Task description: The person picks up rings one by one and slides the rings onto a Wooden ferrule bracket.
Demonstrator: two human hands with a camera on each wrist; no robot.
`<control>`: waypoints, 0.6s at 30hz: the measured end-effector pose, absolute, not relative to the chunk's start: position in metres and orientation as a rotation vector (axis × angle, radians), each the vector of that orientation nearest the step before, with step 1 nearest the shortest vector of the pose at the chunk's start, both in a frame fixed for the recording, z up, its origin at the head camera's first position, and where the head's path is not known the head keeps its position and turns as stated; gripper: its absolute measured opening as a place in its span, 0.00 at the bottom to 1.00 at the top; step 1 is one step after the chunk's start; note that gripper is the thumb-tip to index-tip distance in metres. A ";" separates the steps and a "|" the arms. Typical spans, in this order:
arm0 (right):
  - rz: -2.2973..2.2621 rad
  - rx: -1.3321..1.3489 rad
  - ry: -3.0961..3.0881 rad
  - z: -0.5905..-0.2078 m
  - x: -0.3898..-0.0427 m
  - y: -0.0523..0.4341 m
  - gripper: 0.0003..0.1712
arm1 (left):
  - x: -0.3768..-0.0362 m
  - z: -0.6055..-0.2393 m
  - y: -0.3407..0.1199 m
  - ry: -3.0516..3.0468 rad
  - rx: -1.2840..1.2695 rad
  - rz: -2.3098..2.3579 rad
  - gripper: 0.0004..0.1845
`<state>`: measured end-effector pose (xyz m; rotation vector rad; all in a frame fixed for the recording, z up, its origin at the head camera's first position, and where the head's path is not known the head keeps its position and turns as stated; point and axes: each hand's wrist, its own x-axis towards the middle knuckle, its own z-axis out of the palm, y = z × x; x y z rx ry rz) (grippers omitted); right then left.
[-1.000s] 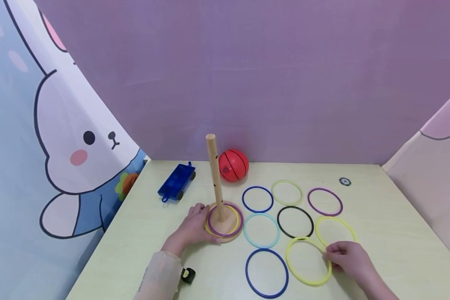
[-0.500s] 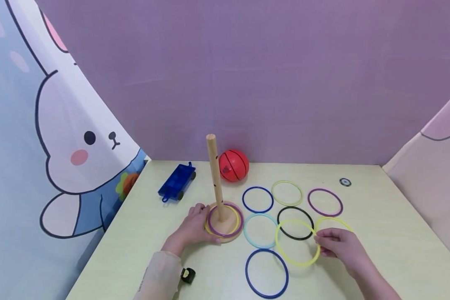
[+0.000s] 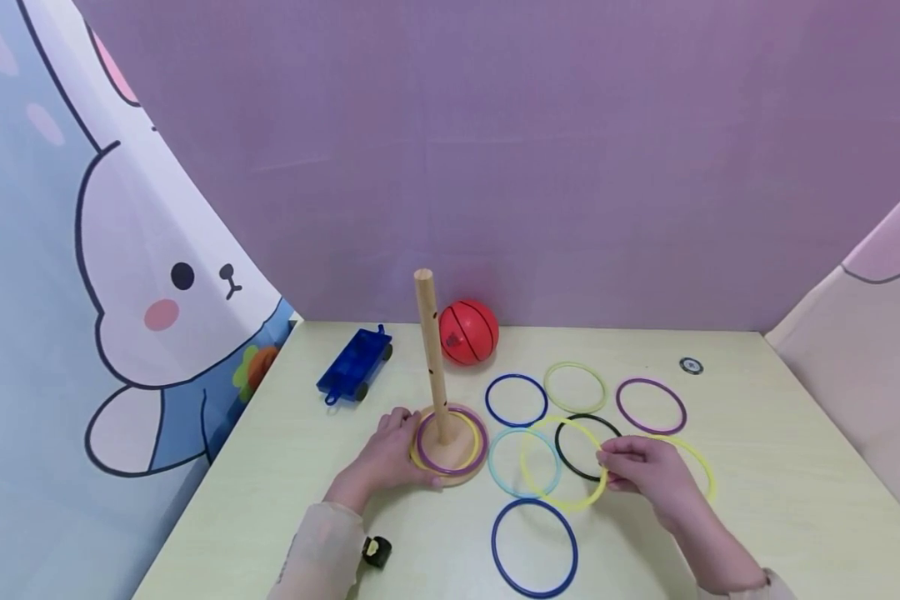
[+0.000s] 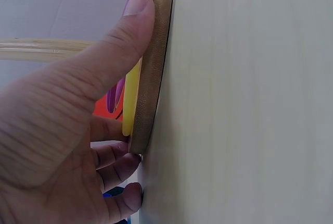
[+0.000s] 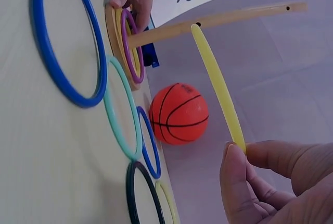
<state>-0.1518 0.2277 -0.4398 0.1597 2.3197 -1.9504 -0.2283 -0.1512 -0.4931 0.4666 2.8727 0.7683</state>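
In the head view my left hand (image 3: 386, 454) grips the edge of the round base (image 3: 450, 457) of a wooden ring-toss stand. In the left wrist view its thumb lies over the rings at the base's edge. A purple ring (image 3: 484, 450) and a yellow ring lie on this base around the upright post (image 3: 432, 358). Between thumb and fingers my right hand (image 3: 656, 475) pinches another yellow ring (image 5: 218, 88), raised off the table. Seen from the head, that ring overlaps the light blue ring (image 3: 491, 471) and the black ring (image 3: 558, 446), right of the post.
Two blue rings (image 3: 493, 542), a pale green ring (image 3: 573, 364), a purple ring (image 3: 648, 380) and a yellow ring (image 3: 711, 483) lie on the table. Behind stand a red ball (image 3: 468, 332) and a blue toy cart (image 3: 355, 367). A small round disc (image 3: 692, 366) lies back right.
My right hand has lifted the yellow ring from the front of the table and carried it left and away from me, toward the stand. My left hand keeps its hold on the base.
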 end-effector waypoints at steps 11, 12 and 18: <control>-2.028 0.128 2.229 -0.432 -0.166 0.197 0.16 | -0.229 -0.492 -0.152 2.879 0.488 0.754 0.62; -2.033 0.123 2.224 -0.430 -0.167 0.194 0.15 | -0.229 -0.492 -0.152 2.879 0.486 0.754 0.62; -2.054 0.090 2.198 -0.425 -0.170 0.180 0.15 | -0.229 -0.493 -0.152 2.875 0.479 0.748 0.62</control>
